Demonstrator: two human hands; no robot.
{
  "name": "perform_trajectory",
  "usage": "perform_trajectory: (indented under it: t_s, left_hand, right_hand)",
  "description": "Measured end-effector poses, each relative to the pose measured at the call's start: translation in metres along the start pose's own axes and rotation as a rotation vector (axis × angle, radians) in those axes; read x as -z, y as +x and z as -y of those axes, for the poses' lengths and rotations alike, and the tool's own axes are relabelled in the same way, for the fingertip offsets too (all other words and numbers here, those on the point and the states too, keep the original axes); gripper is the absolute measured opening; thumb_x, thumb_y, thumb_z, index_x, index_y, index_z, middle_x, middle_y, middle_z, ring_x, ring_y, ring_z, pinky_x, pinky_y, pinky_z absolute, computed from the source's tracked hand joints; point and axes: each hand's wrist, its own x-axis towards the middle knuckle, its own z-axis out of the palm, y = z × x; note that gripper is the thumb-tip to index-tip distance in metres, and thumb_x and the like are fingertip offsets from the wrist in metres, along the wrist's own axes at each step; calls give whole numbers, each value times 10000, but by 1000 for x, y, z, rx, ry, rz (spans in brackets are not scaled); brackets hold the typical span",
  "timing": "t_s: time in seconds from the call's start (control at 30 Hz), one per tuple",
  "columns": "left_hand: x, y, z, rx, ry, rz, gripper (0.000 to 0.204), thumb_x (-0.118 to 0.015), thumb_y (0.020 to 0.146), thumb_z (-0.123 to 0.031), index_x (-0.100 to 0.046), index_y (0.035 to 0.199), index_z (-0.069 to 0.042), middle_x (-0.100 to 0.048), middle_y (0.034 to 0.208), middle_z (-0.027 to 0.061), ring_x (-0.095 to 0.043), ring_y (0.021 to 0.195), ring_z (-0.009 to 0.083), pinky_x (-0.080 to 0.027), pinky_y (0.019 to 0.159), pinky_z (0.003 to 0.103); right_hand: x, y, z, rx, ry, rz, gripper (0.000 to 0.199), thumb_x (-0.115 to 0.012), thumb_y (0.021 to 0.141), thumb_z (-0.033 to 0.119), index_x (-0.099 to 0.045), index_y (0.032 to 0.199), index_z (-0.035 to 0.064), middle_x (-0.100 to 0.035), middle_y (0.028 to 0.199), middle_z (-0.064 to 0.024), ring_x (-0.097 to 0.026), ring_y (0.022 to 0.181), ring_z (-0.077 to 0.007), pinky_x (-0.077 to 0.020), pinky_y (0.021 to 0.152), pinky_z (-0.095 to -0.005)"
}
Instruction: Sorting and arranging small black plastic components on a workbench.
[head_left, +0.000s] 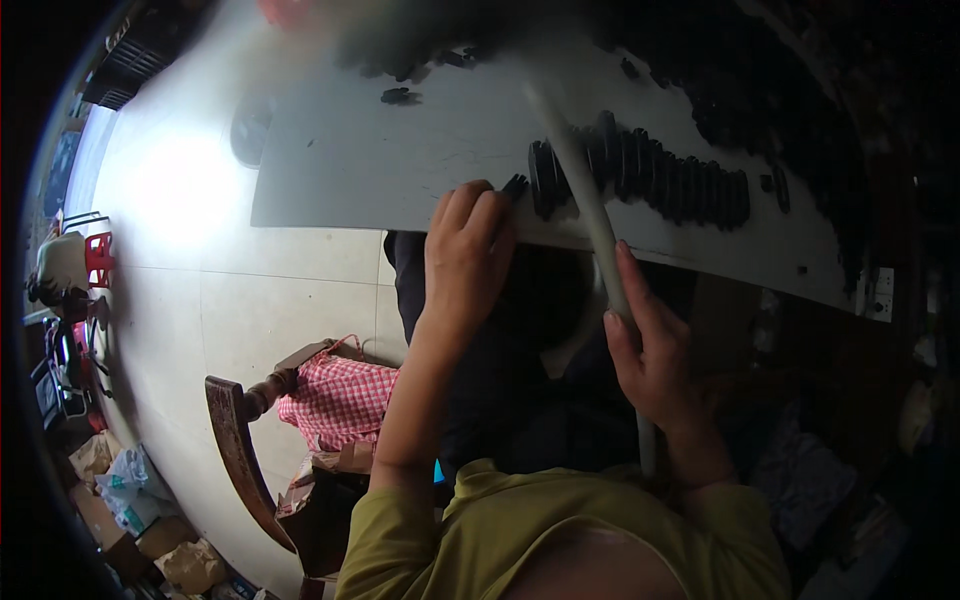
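Note:
My left hand (466, 245) rests at the near edge of the grey-white tabletop (380, 165), its fingers pinched together. A small black toothed piece (515, 187) sticks out at their tips. Just right of it, a long row of thin black pieces (690, 185) stands side by side on the table. My right hand (652, 350) is closed about a long pale tube (585, 190), thumb on one side and forefinger on the other. The tube slants up across the row, and its upper end is blurred. The right hand's other fingers are mostly hidden.
A dark heap of black pieces (740, 100) covers the table's far right. A few loose ones (400, 96) lie farther back. A wooden chair (235, 430) with red-checked cloth (345, 395) stands at my left. Bags and boxes (135, 490) lie on the floor at lower left.

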Motion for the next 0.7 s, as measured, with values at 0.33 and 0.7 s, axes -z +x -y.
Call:
perform_trajectory:
  t_s: [0.33,0.7]
  left_hand:
    - [4,-4,3,11,-61,-4,159,-640,746,58,-579,868,-23,-603,958,107,-583,884,299,-484,759,377]
    - [9,11,-19,-156,-29,160,247,-721,738,-197,-599,916,-76,-601,986,68,-553,946,267,-417,867,396]
  right_hand:
    - [-16,-6,-16,-164,-162,263,652,-545,904,-12,-302,1495,117,-627,944,-176,-650,784,-254,-521,641,-344]
    - [13,-5,-6,-68,-9,-43,624,-527,916,-4,-308,1491,102,-601,875,-148,-599,698,-213,-509,633,-327]
